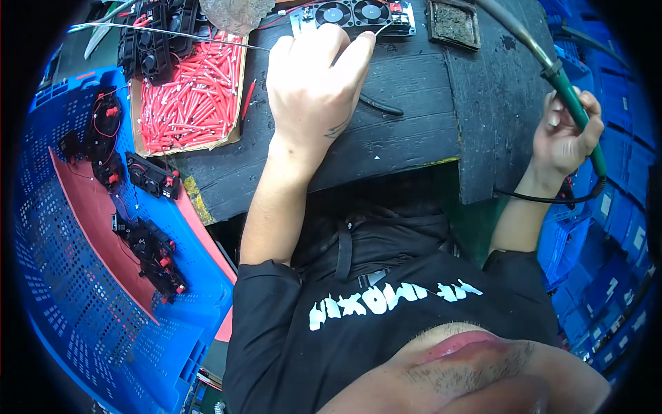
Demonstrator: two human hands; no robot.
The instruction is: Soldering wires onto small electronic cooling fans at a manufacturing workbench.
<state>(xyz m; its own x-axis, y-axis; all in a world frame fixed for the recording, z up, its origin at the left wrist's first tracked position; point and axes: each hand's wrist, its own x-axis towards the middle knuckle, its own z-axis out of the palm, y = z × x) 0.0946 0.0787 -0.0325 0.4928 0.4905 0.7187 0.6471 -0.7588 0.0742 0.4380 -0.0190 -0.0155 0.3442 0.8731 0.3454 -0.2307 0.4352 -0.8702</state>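
Note:
My left hand is closed at the far middle of the bench, pinching a thin silvery solder wire. The wire comes in from the left, and its short end sticks out past my thumb. Just beyond those fingers lies a two-fan module with silvery ends, partly hidden by the hand. On the right, the fingers of my right hand are wrapped round the green handle of a soldering iron. Its metal shaft runs up and left out of the picture, so the tip cannot be seen. A black curved tool handle pokes out beside my left hand.
A cardboard box of short red pieces stands left, with black fans behind it. A small square tray sits far right of the module. Lower left, a blue crate holds more fan units. Blue bins fill the right.

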